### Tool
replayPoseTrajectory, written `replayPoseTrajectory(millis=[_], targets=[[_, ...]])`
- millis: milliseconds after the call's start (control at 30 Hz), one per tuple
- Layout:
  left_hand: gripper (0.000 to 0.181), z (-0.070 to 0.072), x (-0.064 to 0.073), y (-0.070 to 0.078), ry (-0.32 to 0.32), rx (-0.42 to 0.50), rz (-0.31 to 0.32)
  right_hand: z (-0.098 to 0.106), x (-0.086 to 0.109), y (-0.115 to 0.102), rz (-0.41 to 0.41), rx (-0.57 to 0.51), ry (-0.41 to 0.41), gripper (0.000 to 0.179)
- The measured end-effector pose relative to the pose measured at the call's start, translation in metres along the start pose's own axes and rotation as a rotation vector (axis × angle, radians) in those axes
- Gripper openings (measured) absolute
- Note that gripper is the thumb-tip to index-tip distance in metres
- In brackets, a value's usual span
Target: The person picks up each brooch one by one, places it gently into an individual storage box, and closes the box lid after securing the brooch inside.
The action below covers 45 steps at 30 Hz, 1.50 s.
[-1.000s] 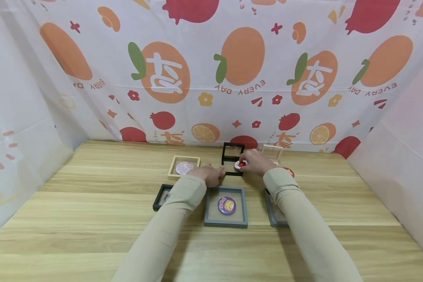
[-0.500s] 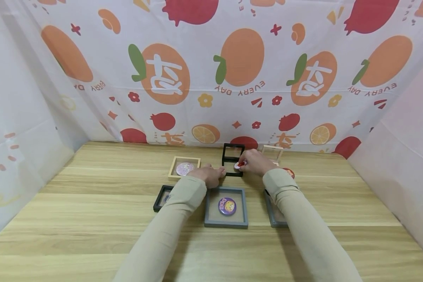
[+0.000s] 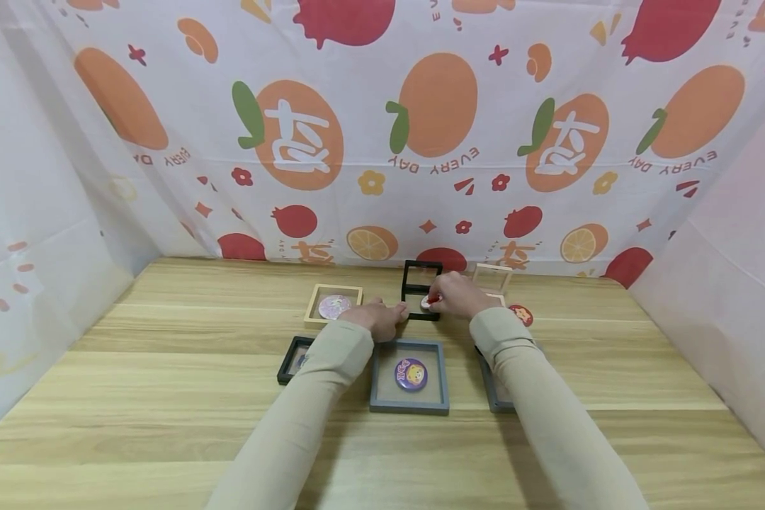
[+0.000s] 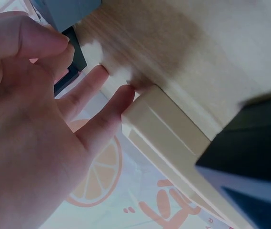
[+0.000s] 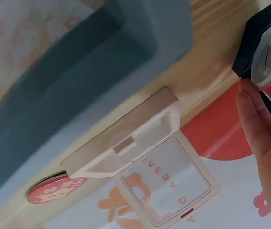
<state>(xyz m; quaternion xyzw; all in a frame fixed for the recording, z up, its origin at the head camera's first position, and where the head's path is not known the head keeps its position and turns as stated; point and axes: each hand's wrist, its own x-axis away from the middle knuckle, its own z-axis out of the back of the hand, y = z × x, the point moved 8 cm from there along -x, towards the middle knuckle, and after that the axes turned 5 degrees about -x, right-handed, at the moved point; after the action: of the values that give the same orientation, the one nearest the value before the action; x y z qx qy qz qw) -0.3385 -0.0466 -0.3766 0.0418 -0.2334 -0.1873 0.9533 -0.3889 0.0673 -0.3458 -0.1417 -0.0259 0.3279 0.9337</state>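
Observation:
A black display frame (image 3: pixel 423 263) stands unfolded at the back of the table, its lid raised. Over its lower half my right hand (image 3: pixel 459 295) pinches a round pin badge (image 3: pixel 427 302). The right wrist view shows the badge's pale back with its pin (image 5: pixel 266 59), close to the black frame's edge. My left hand (image 3: pixel 376 320) has its fingertips at the frame's left side, apparently touching it. In the left wrist view the little and ring fingers (image 4: pixel 99 119) are extended, one tip beside a cream frame's corner (image 4: pixel 147 112).
A grey frame (image 3: pixel 408 407) with a purple badge (image 3: pixel 411 374) lies in front. Left are a light wood-coloured frame (image 3: pixel 311 304) and a small black frame (image 3: pixel 287 365). Right are an unfolded cream frame (image 3: pixel 494 268), a red badge (image 3: pixel 521 314) and a grey frame (image 3: pixel 496 393).
My right hand has shifted slightly left with the badge, farther over the black frame. More of the red badge on the right shows. The left hand has stayed nearly still.

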Motion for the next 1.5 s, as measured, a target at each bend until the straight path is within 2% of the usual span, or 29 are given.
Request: replayPoseTrajectory(millis=[400, 667, 1133, 1500], targets=[[0.058, -0.001, 0.001, -0.001, -0.005, -0.004, 0.007, -0.004, -0.004, 0.001, -0.045, 0.004, -0.003, 0.014], [0.058, -0.001, 0.0, 0.0, -0.007, 0.013, -0.001, -0.007, -0.005, -0.005, -0.023, 0.036, -0.019, 0.016], [0.059, 0.001, 0.002, 0.0, -0.002, 0.026, 0.012, -0.007, -0.011, -0.013, -0.058, 0.047, -0.053, 0.016], [0.057, 0.001, 0.004, 0.0, 0.007, 0.021, 0.011, -0.008, -0.014, -0.014, -0.054, 0.047, -0.04, 0.018]])
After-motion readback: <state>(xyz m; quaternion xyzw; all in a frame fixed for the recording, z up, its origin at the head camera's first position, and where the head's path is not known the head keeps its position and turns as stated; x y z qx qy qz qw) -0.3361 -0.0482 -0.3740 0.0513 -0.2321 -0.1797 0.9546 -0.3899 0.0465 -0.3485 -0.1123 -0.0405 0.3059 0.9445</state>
